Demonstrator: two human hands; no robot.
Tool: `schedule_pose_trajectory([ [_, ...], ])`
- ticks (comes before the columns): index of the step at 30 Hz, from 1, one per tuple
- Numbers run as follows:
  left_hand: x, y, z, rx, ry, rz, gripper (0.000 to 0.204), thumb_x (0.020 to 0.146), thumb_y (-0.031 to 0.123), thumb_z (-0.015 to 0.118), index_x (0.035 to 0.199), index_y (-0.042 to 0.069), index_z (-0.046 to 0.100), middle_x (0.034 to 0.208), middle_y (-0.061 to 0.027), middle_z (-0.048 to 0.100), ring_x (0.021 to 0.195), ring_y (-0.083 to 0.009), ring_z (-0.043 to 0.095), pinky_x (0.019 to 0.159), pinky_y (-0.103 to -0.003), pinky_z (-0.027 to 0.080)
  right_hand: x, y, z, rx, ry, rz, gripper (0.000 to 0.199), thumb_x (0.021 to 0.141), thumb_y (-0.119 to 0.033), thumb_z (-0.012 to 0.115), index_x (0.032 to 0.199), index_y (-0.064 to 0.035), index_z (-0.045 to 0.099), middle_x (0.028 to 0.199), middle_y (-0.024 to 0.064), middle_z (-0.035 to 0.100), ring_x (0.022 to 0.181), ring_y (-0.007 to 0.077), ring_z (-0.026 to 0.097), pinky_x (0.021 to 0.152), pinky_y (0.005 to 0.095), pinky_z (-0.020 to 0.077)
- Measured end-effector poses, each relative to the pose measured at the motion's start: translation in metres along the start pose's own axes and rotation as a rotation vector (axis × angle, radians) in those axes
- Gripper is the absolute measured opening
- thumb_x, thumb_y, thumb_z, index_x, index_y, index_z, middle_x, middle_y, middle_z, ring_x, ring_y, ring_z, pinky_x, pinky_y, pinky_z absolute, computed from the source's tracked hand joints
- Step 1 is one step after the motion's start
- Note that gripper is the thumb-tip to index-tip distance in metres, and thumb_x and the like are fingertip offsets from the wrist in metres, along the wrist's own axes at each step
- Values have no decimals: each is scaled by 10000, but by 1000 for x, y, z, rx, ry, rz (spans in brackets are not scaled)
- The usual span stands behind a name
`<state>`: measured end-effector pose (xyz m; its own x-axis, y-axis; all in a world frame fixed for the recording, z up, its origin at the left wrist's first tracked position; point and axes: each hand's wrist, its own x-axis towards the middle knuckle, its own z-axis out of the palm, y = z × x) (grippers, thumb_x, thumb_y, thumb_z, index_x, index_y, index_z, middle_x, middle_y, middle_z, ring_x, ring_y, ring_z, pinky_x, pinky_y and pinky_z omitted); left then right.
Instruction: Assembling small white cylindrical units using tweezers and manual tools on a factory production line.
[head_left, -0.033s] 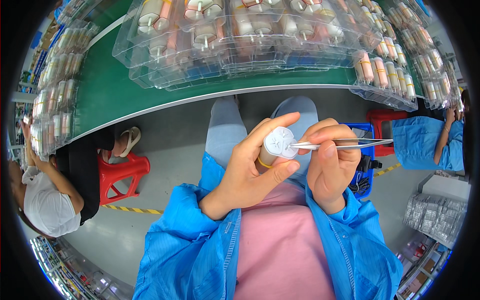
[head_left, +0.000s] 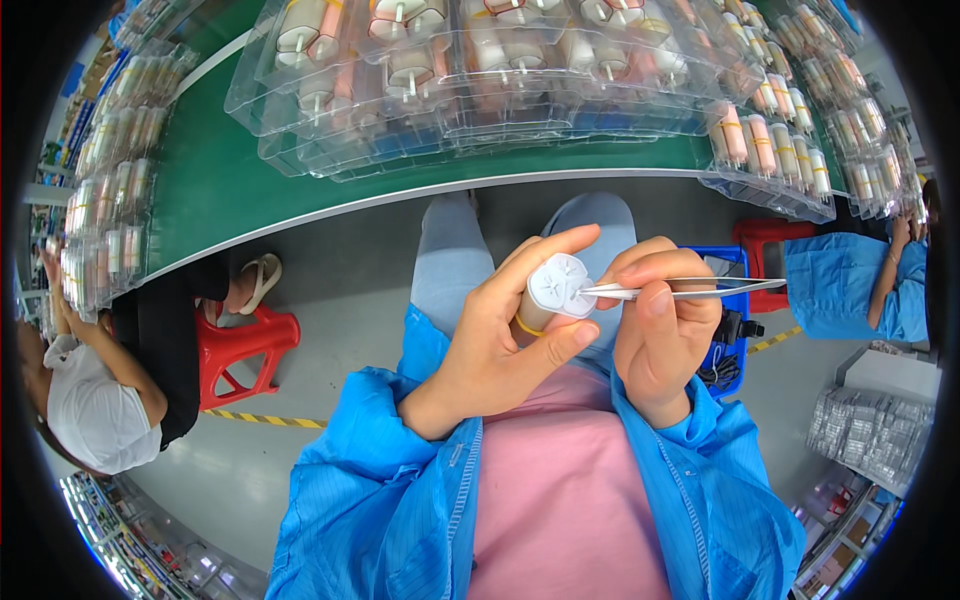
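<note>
My left hand is wrapped round a small cylinder with a white slotted end face and a yellow band about its body. That end face tilts up toward me and to the right. Between the thumb and fingers of my right hand is a pair of tweezers, pinched closed, its tips at the slots in the end face. Whether the tips grip anything there is too small to tell. Both hands are held above my lap, short of the table edge.
Stacked clear plastic trays of similar cylinders stand on the green table; more trays lie to the right. A blue crate sits on the floor right of my hands. Red stools and co-workers flank me on both sides.
</note>
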<state>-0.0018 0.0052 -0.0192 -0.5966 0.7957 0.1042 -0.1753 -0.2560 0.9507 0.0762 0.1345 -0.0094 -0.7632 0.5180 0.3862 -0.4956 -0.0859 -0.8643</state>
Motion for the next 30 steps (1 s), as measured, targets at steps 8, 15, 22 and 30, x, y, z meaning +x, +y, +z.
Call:
schedule_pose_trajectory([
  [8,1,0,0,44,-5,37,621,830,125,702,1361,-32,421,1012,-34,506,947,-102,511,823,-238,425,0,-2,-1,18,9,45,184,924,-142,578,914,38,614,876,143,620,758,160,609,679,270,504],
  [15,2,1,0,148,5,75,580,804,35,656,1342,-25,449,986,-32,493,903,-93,491,777,-224,409,-1,-2,-1,12,20,85,176,927,-135,574,914,36,615,879,140,619,750,153,603,680,264,493],
  [22,3,-1,5,184,54,76,570,762,-10,693,1282,9,461,954,-43,513,837,-111,527,706,-227,437,-1,-4,0,-52,3,54,180,915,-134,592,919,45,613,886,143,624,770,153,602,699,261,487],
  [30,2,-10,-3,-160,56,10,551,785,55,747,1249,24,452,1029,-62,578,953,-96,550,801,-251,458,5,0,-6,-16,-46,-16,193,893,-145,607,940,42,619,914,150,604,792,171,593,722,282,491],
])
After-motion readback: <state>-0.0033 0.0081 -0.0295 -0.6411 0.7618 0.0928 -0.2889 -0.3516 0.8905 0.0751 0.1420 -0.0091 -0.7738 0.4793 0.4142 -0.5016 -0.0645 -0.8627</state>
